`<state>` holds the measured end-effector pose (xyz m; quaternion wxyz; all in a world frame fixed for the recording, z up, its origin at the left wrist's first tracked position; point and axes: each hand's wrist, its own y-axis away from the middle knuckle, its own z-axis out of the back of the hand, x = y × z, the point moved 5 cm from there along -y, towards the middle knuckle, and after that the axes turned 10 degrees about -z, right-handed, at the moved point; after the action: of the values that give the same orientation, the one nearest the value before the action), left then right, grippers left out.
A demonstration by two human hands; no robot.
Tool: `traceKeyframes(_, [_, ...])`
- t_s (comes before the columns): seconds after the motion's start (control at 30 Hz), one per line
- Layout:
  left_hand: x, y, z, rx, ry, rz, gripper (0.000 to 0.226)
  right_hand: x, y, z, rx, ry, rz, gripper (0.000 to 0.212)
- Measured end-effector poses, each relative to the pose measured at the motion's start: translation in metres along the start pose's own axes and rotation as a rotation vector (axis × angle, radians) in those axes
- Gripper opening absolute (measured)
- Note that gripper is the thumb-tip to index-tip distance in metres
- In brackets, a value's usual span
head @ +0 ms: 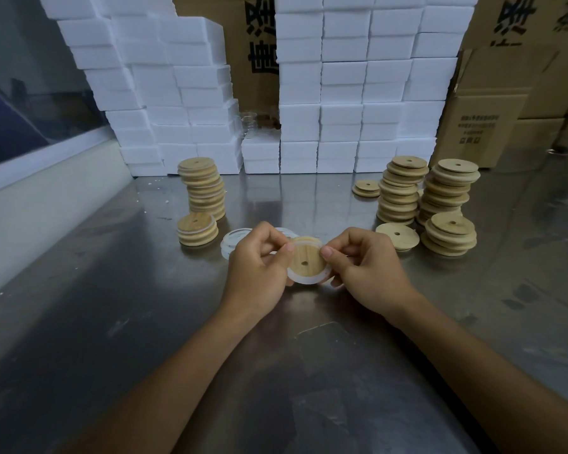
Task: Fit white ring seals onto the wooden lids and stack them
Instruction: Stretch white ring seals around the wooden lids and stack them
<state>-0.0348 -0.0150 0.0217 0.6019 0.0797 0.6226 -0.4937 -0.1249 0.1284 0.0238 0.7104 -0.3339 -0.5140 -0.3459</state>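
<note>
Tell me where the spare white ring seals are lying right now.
In the head view the loose white ring seals lie on the metal table, just behind the left hand and right of the short lid stack.

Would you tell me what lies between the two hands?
In the head view, a wooden lid with a white ring seal partly fitted round it.

Large black Chinese characters on cardboard boxes (256,44); cut off, unreadable.
</note>
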Motion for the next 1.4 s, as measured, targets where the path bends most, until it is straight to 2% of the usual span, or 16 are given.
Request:
traceKeyframes(0.27, [0.002, -0.003, 0.002, 0.017, 0.052, 0.091, 0.015, -0.001, 0.000, 0.003, 0.038, 0.023, -0.022, 0.006])
traceKeyframes(0.5, [0.011, -0.003, 0.004, -0.007, 0.042, 0.111, 0.018, -0.005, -0.002, 0.000, -0.025, 0.092, -0.002, 0.003])
traceKeyframes(0.6, [0.012, -0.001, 0.002, 0.033, -0.026, 0.038, 0.016, -0.003, -0.001, 0.001, -0.082, 0.145, 0.052, 0.006])
traceKeyframes(0.77, [0.003, 0.006, -0.006, 0.176, -0.214, -0.183, 0.025, 0.007, 0.006, 0.001, -0.139, 0.190, 0.190, 0.018])
traceKeyframes(0.87, [0.004, 0.006, -0.011, 0.259, -0.358, -0.242, 0.041, 0.012, 0.009, -0.003, -0.117, 0.205, 0.246, 0.021])
traceKeyframes(1.03, [0.009, 0.006, -0.014, 0.341, -0.277, -0.178, 0.058, 0.010, 0.008, -0.005, -0.018, -0.011, 0.147, 0.025])
traceKeyframes(1.13, [0.012, 0.006, -0.015, 0.364, -0.320, -0.130, 0.067, 0.006, 0.007, -0.006, 0.061, -0.106, 0.066, 0.024])
traceKeyframes(1.27, [0.011, 0.009, -0.016, 0.371, -0.401, -0.118, 0.071, 0.004, 0.006, -0.007, 0.115, -0.185, 0.034, 0.021])
traceKeyframes(1.37, [0.008, 0.010, -0.017, 0.344, -0.316, -0.131, 0.069, 0.002, 0.005, -0.008, 0.119, -0.236, 0.001, 0.006])
traceKeyframes(1.4, [0.007, 0.010, -0.016, 0.320, -0.268, -0.138, 0.068, 0.002, 0.004, -0.008, 0.113, -0.233, -0.001, 0.010])
